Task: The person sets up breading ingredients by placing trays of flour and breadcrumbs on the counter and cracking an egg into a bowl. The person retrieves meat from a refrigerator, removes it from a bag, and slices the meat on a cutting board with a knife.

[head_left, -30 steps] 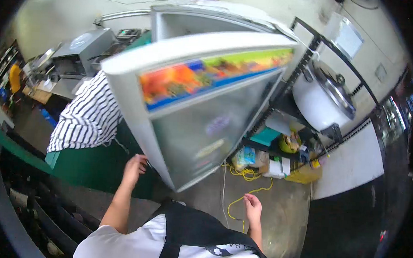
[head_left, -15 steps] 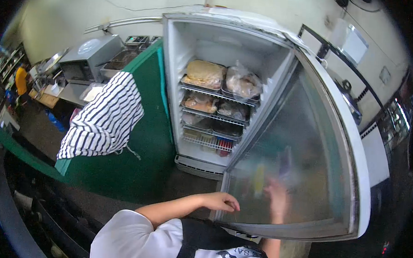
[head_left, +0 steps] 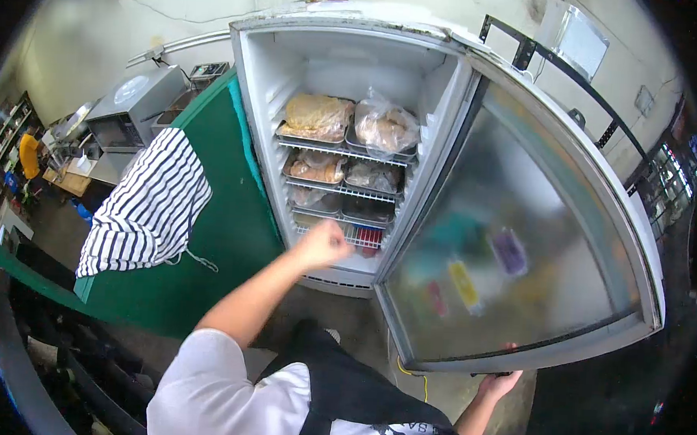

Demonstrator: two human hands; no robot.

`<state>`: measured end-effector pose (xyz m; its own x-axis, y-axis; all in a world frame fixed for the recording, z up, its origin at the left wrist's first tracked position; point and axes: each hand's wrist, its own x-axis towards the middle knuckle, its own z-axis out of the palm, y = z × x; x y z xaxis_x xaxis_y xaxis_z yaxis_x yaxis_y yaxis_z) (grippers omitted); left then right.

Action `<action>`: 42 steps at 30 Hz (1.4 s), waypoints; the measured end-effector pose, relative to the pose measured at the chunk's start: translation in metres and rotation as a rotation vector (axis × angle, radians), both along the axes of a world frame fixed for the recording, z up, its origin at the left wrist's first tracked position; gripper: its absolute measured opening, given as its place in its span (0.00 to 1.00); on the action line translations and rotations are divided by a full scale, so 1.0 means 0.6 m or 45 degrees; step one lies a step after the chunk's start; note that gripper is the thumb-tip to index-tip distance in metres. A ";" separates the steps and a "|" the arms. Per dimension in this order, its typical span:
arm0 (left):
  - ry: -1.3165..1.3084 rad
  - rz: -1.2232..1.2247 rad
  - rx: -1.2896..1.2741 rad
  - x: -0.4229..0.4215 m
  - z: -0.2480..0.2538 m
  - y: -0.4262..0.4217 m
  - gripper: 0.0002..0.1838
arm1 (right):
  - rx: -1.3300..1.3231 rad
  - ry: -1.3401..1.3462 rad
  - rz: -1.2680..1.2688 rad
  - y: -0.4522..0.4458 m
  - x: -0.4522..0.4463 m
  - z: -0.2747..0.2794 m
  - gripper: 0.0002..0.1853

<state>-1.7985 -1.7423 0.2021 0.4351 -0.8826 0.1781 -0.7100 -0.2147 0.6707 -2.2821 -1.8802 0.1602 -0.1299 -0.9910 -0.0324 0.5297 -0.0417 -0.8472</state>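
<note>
My left hand (head_left: 323, 245) is reaching out in front of the lower shelves of the upright fridge (head_left: 337, 278). Its fingers are curled in and slightly blurred, and I cannot see whether anything is in them. At the bottom edge of the open glass fridge door (head_left: 510, 289), my right hand (head_left: 499, 384) grips the frame, with a fingertip showing over the edge. Inside, metal trays sit on wire shelves (head_left: 344, 151). The top shelf bears a wrapped yellowish slab (head_left: 316, 116) and a knotted plastic bag of food (head_left: 386, 126). More bagged food lies below, above some red items (head_left: 369, 238).
A green half-wall (head_left: 228, 266) stands left of the fridge, with a striped cloth (head_left: 148, 211) draped over it. Beyond are a microwave (head_left: 121, 127) and a person in a yellow top (head_left: 29, 155). A yellow cord (head_left: 425, 387) lies beneath the door.
My left hand has moved up and forward toward the lower shelves. My right hand has gone from behind the glass to the door's bottom edge. The view has shifted, and the glass looks clearer.
</note>
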 end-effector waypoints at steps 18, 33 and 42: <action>-0.879 0.009 0.149 0.496 0.113 -0.237 0.22 | -0.159 0.325 -0.453 0.046 0.033 -0.043 0.20; -0.744 -0.270 0.365 0.501 0.202 -0.294 0.32 | -0.160 0.400 -0.543 0.066 0.013 -0.080 0.21; -0.658 -0.184 0.521 0.459 0.207 -0.348 0.28 | -0.180 0.281 -0.693 0.063 0.052 -0.050 0.20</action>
